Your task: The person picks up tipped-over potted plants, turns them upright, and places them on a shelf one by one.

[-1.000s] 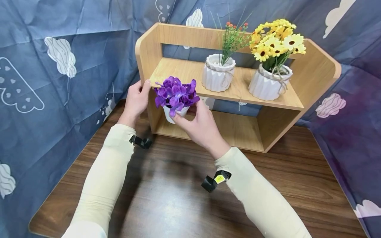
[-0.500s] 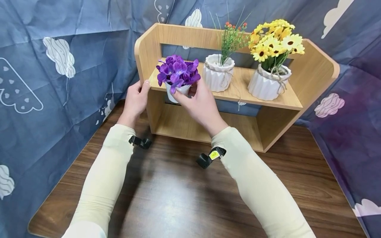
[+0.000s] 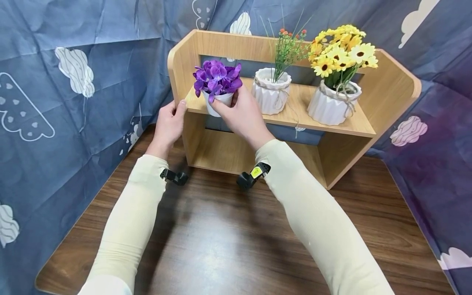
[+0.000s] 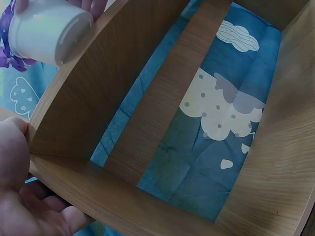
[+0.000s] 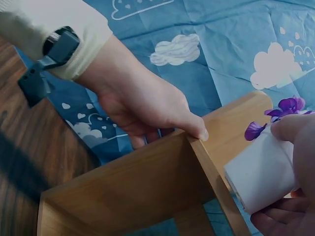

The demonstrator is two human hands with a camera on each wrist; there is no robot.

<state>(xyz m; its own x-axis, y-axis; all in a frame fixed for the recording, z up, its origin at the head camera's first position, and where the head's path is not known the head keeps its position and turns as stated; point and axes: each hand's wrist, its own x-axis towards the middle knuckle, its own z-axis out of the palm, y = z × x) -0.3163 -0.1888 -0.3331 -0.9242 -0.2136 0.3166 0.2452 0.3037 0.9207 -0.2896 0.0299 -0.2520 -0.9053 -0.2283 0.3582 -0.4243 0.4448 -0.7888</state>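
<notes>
My right hand point(image 3: 245, 116) pinches a small white pot of purple flowers point(image 3: 217, 78) by its side, thumb in front and fingers behind. This pot is at the front edge of the upper board, toward the left end of the wooden shelf point(image 3: 236, 164). In the right wrist view the white pot point(image 5: 263, 169) tilts beside the board's edge. My left hand point(image 3: 170, 125) grips the shelf's left side, thumb on the front edge where side and upper board meet. Its curled fingers point(image 4: 64, 216) show beyond the side in the left wrist view.
On the upper board stand a ribbed white pot with green stems and red buds point(image 3: 271, 92) and another with yellow daisies point(image 3: 333, 102), both tied with twine. The shelf stands on a dark wood table point(image 3: 206, 229). Blue cloud-print cloth point(image 3: 110, 82) hangs behind and at both sides.
My right hand has lifted the purple flower pot from below the upper board's front edge up and back to that board. The left hand keeps its grip on the shelf's side.
</notes>
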